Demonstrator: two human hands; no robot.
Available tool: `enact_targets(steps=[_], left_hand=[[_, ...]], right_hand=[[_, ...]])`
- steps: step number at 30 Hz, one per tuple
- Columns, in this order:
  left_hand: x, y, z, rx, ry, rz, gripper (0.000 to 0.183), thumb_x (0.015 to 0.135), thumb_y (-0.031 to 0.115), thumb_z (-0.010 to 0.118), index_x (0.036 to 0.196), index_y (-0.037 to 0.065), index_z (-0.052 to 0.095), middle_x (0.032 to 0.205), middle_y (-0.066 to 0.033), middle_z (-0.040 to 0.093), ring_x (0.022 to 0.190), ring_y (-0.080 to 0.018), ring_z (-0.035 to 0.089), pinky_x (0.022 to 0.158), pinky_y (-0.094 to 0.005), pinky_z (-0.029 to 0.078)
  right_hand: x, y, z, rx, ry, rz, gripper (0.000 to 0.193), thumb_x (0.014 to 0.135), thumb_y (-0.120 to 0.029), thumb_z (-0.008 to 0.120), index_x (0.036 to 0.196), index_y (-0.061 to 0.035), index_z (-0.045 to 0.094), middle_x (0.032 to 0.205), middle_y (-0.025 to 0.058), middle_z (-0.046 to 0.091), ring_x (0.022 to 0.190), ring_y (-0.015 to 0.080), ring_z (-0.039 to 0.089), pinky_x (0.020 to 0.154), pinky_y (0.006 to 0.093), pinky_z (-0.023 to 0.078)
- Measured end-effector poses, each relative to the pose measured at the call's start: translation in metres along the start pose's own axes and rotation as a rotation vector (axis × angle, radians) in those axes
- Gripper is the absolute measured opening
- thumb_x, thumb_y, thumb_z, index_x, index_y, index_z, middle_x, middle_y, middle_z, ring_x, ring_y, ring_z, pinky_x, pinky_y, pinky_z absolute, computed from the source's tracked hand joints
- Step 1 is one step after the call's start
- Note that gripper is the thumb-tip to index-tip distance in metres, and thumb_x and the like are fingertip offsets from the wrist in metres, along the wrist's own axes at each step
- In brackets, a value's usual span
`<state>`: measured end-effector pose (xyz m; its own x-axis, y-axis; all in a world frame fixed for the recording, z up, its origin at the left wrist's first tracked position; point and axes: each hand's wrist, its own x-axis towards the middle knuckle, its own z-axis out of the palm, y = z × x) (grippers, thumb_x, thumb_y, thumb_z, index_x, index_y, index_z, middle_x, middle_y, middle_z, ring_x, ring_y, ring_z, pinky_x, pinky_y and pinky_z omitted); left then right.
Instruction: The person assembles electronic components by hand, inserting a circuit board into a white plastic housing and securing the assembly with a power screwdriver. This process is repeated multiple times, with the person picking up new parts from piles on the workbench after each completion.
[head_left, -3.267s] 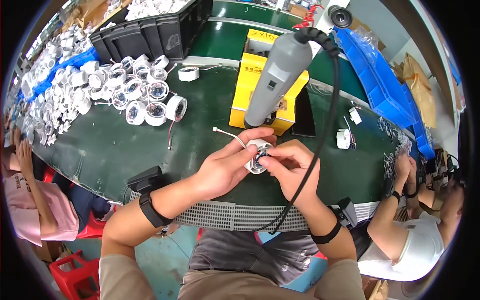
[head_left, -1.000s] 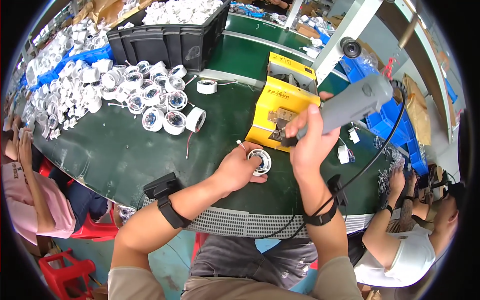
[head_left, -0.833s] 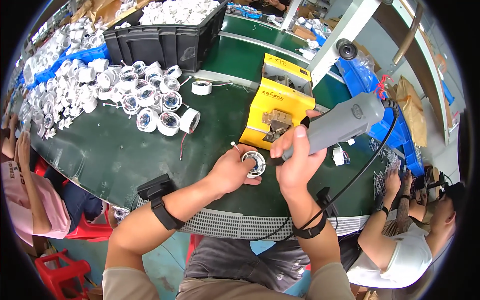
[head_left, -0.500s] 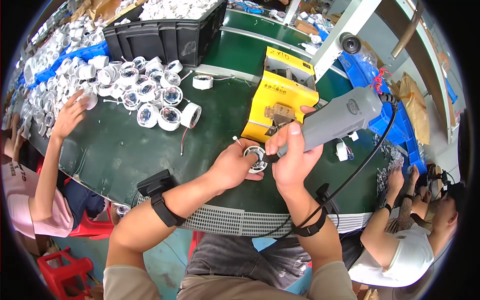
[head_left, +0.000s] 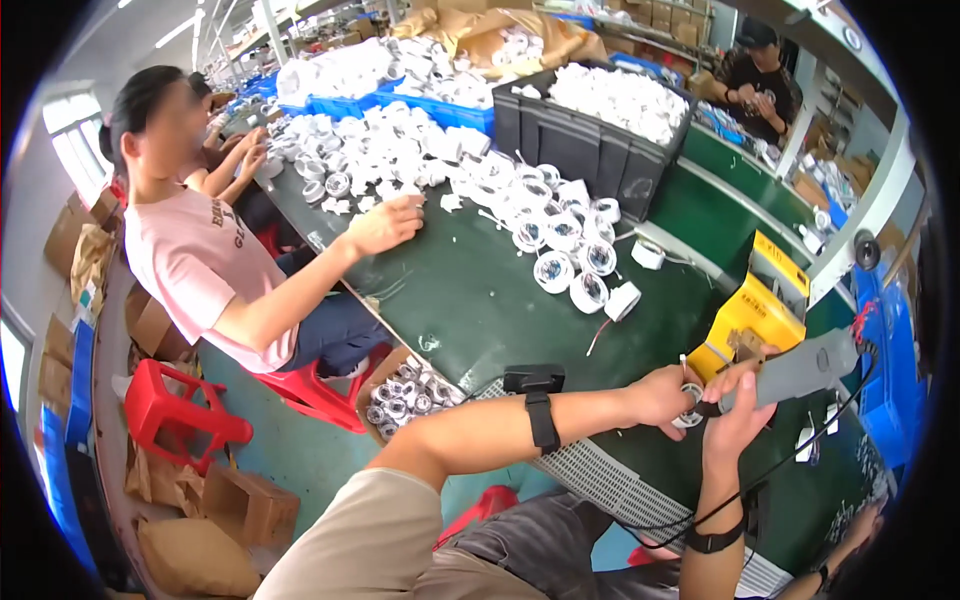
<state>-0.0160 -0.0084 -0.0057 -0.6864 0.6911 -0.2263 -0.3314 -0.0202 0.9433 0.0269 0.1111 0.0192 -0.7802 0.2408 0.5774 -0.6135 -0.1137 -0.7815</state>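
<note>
Left hand [head_left: 658, 397] curled around a white ring-shaped housing [head_left: 691, 406], near right over the green workbench [head_left: 470, 310], right hand [head_left: 736, 415] wrapped around a grey electric screwdriver [head_left: 808, 367], tip [head_left: 708, 409] at the housing, yellow screw feeder [head_left: 757, 308] just beyond

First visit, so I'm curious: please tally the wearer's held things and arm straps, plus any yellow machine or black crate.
Held grey tool: 1
Held white housing: 1
Black arm straps: 2
Yellow machine: 1
Black crate: 1
Total: 6
</note>
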Motion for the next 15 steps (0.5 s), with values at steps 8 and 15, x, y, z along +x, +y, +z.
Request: enact_targets(steps=[8, 15], left_hand=[[-0.032, 0.045, -0.068, 1.047, 0.919, 0.369, 0.048, 0.079, 0.014, 0.063, 0.123, 0.003, 0.048, 0.123, -0.0264, 0.05, 0.08, -0.0429, 0.064, 0.072, -0.0486, 0.053], [-0.025, 0.047, -0.073, 1.108, 1.222, 0.79, 0.048, 0.075, 0.012, 0.066, 0.12, 0.004, 0.05, 0.127, -0.0232, 0.047, 0.081, -0.0412, 0.064, 0.071, -0.0462, 0.053]], right_hand=[[-0.003, -0.038, -0.123, -0.9, 0.093, -0.01, 0.048, 0.093, -0.02, 0.058, 0.134, 0.0006, 0.043, 0.128, 0.0156, 0.05, 0.123, 0.0278, 0.046, 0.105, 0.0429, 0.033], [-0.04, -0.053, -0.23, -1.531, 0.069, 0.263, 0.046, 0.079, -0.004, 0.067, 0.122, -0.0009, 0.053, 0.119, 0.0183, 0.053, 0.114, 0.0371, 0.049, 0.099, 0.0419, 0.038]])
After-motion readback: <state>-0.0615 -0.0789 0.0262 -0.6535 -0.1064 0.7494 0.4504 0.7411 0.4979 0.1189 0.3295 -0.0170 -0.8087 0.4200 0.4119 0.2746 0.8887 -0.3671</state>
